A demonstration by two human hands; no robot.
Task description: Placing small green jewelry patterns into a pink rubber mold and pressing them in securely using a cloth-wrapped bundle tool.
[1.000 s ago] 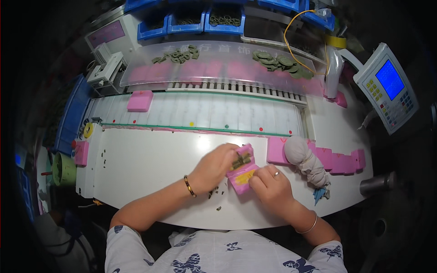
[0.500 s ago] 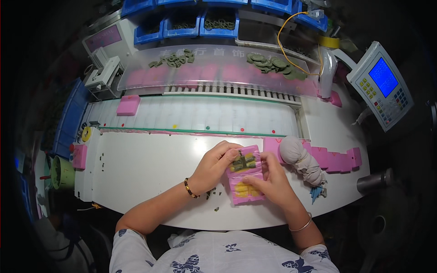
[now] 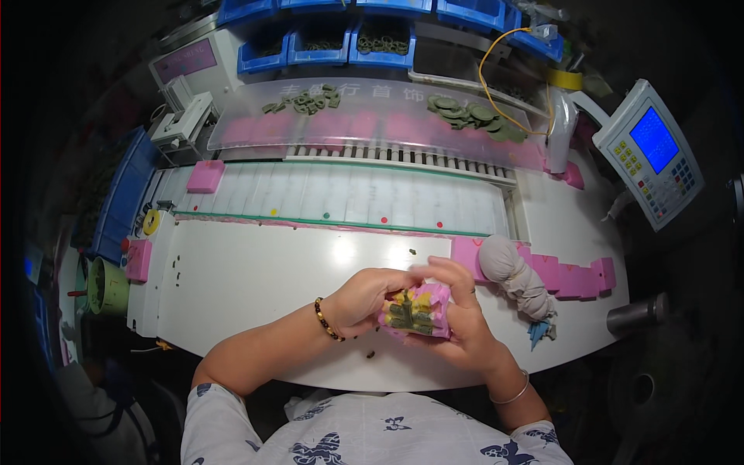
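Both my hands hold one small pink box over the near edge of the white table. Inside the box lie dark olive and yellow pieces. My left hand grips the box's left side. My right hand cups its right side and bottom, fingers curled over the top edge. A beaded bracelet is on my left wrist, a thin bangle on my right.
A grey cloth bundle and a row of pink boxes lie right of my hands. A conveyor carries one pink box. Olive parts sit on a clear cover, blue bins behind. A keypad screen unit stands at right.
The pink box has come down from the table toward my body, and both hands have closed more tightly around it. My right fingers now curl over its top.
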